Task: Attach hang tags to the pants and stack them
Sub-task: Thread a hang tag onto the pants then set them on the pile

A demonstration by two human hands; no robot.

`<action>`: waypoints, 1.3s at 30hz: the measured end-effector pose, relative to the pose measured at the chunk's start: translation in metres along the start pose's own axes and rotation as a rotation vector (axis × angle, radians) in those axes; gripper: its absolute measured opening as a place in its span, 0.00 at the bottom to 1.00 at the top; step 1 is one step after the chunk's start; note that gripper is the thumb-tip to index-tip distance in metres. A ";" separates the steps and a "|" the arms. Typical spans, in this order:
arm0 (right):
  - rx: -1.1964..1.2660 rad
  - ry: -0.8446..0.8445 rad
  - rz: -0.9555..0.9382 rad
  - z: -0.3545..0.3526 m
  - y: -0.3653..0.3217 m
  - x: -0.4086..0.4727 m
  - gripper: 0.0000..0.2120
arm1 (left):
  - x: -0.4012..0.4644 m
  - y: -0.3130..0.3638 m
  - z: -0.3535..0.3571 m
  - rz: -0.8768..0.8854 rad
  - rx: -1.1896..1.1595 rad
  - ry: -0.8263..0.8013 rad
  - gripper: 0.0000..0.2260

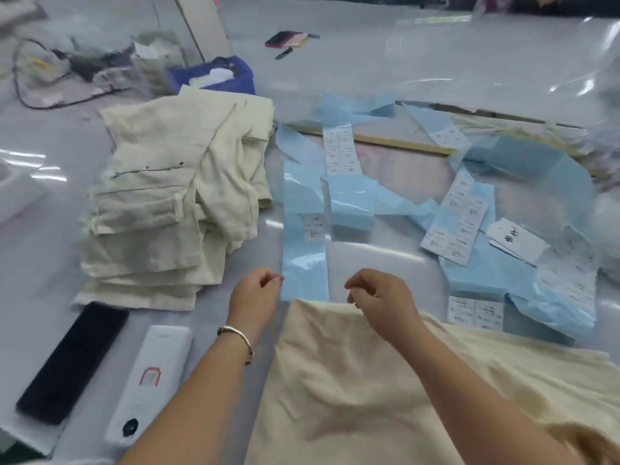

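Both hands' fingers curled, pinching something unseen, perhaps tag string; left hand (255,293), right hand (379,297). Risk: string slips, snags blue label strip (303,263) at 12 o'clock of pants (352,380).

Head view, down (close) over table (436,75)

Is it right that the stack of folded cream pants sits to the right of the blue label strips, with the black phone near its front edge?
No. The head view shows the stack of folded cream pants left of the blue label strips, not right. The black phone does lie near its front edge.
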State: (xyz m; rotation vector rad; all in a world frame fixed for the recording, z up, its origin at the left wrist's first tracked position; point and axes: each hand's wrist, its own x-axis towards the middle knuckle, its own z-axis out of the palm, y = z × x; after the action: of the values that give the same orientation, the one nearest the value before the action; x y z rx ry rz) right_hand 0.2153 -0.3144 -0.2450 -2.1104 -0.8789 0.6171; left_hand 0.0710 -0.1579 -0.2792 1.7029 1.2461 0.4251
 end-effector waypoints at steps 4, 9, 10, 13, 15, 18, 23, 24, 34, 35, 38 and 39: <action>0.010 0.048 0.054 0.028 -0.013 0.062 0.05 | 0.070 0.020 0.010 -0.031 -0.170 0.008 0.10; -0.024 0.134 0.069 0.044 -0.023 0.112 0.06 | 0.123 0.041 0.034 0.035 -0.214 -0.025 0.26; -0.043 0.151 0.063 0.045 -0.025 0.119 0.07 | 0.129 0.043 0.037 0.033 -0.236 -0.036 0.24; -0.131 0.217 -0.016 0.046 -0.030 0.137 0.11 | 0.140 0.044 0.044 -0.018 -0.388 -0.129 0.19; -0.193 0.243 -0.095 0.046 -0.030 0.147 0.14 | 0.146 0.044 0.041 -0.047 -0.581 -0.206 0.18; -0.167 0.245 -0.129 0.045 -0.031 0.156 0.15 | 0.150 0.045 0.033 -0.137 -0.903 -0.355 0.22; -0.137 0.225 -0.173 0.047 -0.034 0.163 0.12 | 0.152 0.040 0.033 -0.111 -0.991 -0.523 0.16; -0.146 0.229 -0.175 0.046 -0.035 0.164 0.11 | 0.152 0.039 0.034 -0.118 -0.972 -0.532 0.13; -0.247 0.242 -0.205 0.047 -0.032 0.162 0.08 | 0.152 0.031 0.037 -0.118 -0.861 -0.381 0.14; -0.255 0.263 -0.219 0.048 -0.031 0.161 0.08 | 0.152 0.031 0.037 -0.115 -0.864 -0.365 0.20; -0.262 0.277 -0.220 0.049 -0.030 0.159 0.09 | 0.152 0.030 0.035 -0.096 -0.891 -0.367 0.35; -0.254 0.260 -0.206 0.050 -0.029 0.158 0.09 | 0.152 0.029 0.035 -0.073 -0.886 -0.369 0.36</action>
State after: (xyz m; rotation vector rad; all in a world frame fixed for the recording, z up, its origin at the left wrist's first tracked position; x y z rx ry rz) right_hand 0.2736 -0.1590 -0.2737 -2.2213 -1.0504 0.1238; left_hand 0.1764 -0.0423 -0.3084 0.9130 0.6782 0.4930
